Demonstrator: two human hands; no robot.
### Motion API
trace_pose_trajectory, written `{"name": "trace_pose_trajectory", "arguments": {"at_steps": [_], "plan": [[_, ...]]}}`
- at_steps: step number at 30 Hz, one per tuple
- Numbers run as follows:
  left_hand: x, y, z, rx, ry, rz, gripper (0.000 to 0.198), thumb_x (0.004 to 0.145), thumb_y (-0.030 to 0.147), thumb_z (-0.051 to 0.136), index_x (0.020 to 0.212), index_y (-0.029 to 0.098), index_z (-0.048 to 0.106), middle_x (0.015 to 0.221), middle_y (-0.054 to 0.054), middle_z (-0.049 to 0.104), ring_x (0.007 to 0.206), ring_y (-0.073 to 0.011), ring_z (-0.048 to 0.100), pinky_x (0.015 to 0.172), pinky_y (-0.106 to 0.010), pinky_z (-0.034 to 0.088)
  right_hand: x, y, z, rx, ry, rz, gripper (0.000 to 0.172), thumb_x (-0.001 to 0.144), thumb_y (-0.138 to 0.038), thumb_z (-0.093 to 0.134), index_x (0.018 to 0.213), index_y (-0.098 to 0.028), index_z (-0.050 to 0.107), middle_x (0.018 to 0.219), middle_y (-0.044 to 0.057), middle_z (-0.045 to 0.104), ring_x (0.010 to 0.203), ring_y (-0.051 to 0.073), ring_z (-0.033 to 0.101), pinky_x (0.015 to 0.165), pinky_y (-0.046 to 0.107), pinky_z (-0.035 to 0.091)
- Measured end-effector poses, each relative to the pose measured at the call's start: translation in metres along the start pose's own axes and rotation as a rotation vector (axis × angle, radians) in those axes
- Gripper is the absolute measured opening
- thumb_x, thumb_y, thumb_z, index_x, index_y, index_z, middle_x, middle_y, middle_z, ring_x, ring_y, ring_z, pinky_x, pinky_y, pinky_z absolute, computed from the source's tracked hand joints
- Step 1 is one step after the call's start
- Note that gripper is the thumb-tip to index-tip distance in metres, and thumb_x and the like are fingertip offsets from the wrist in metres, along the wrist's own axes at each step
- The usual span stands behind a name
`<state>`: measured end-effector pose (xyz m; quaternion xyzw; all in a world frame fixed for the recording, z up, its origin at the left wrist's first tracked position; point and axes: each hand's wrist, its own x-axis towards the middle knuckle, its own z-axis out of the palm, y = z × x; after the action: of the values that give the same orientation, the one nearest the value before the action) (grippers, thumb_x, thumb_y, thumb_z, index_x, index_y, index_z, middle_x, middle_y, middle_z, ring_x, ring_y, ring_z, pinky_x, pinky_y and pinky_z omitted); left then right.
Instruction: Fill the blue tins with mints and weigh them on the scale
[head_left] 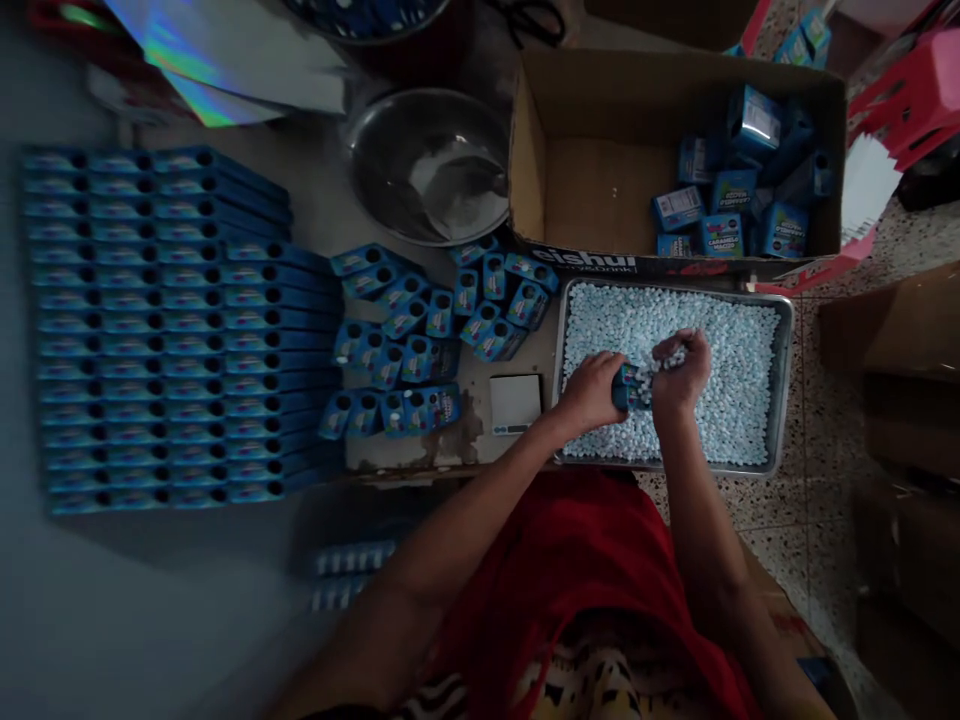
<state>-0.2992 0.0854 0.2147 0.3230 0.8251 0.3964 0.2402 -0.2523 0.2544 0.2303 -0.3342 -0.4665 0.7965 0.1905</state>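
My left hand (594,392) grips a small blue box (625,388) over the left-centre of a metal tray (784,390). The tray holds a wide layer of small pale candies (731,400). My right hand (682,375) is curled around a handful of the same candies, close against the right side of the box, and some of them show between the hand and the box. A small white scale (515,404) lies left of the tray. Several small blue boxes (420,358) with dark round holes stand in a loose group further left.
A cardboard box (592,190) with blue boxes inside borders the tray's far side. Beside it is a metal bowl (390,170). Tall rows of stacked blue boxes (165,340) stand at the left. Brown cartons (907,400) are at the right.
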Motion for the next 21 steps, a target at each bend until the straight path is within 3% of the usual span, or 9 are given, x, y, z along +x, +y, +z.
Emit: {"name": "trace_pose_trajectory", "arguments": {"at_steps": [3,7,9,12,17,21], "plan": [[-0.003,-0.009,-0.007,-0.074,0.003,0.049,0.073,0.054,0.016,0.099,0.118,0.026,0.064,0.114,-0.005,0.07,0.109,-0.0336,0.07,0.097,-0.045,0.058,0.013,0.001,-0.021,0.026,0.093,-0.014,0.029,0.091,-0.054,0.068,0.08,-0.027,0.062,0.069,-0.004,0.058,0.066,0.014,0.06,0.065,0.028,0.053],[-0.003,-0.02,0.001,-0.36,0.18,0.148,0.073,0.07,0.032,0.101,0.129,0.025,0.06,0.133,-0.011,0.069,0.127,-0.0326,0.07,0.109,-0.046,0.057,-0.001,-0.003,-0.056,-0.025,0.144,0.045,0.023,0.086,-0.044,0.07,0.076,-0.024,0.062,0.069,-0.004,0.062,0.063,0.012,0.056,0.06,0.027,0.049],[0.002,-0.022,0.011,-0.524,0.25,0.206,0.079,0.069,0.043,0.103,0.132,0.025,0.059,0.136,-0.012,0.07,0.134,-0.0334,0.069,0.115,-0.049,0.055,-0.01,-0.005,-0.07,-0.041,0.166,0.076,0.02,0.082,-0.039,0.071,0.075,-0.023,0.062,0.066,-0.005,0.061,0.06,0.012,0.054,0.057,0.026,0.045],[0.013,-0.022,0.025,-0.618,0.288,0.139,0.09,0.061,0.054,0.106,0.133,0.027,0.058,0.142,-0.014,0.069,0.142,-0.0359,0.066,0.121,-0.055,0.053,-0.017,-0.014,-0.077,-0.019,0.16,0.166,0.015,0.075,-0.034,0.073,0.075,-0.023,0.063,0.065,-0.004,0.06,0.057,0.013,0.052,0.054,0.028,0.044],[0.019,-0.023,0.032,-0.631,0.281,0.038,0.09,0.061,0.057,0.105,0.131,0.029,0.058,0.145,-0.014,0.068,0.149,-0.0366,0.061,0.125,-0.056,0.052,-0.026,-0.04,-0.047,0.289,0.042,0.181,0.009,0.079,-0.032,0.071,0.08,-0.026,0.064,0.078,0.0,0.064,0.068,0.016,0.057,0.063,0.033,0.053],[0.011,-0.021,0.032,-0.539,0.274,0.057,0.083,0.06,0.049,0.106,0.126,0.031,0.06,0.138,-0.011,0.069,0.147,-0.0366,0.062,0.126,-0.057,0.05,-0.042,-0.046,-0.007,0.179,-0.096,-0.023,0.015,0.088,-0.038,0.066,0.078,-0.027,0.064,0.083,0.002,0.061,0.08,0.02,0.061,0.084,0.04,0.057]]}}
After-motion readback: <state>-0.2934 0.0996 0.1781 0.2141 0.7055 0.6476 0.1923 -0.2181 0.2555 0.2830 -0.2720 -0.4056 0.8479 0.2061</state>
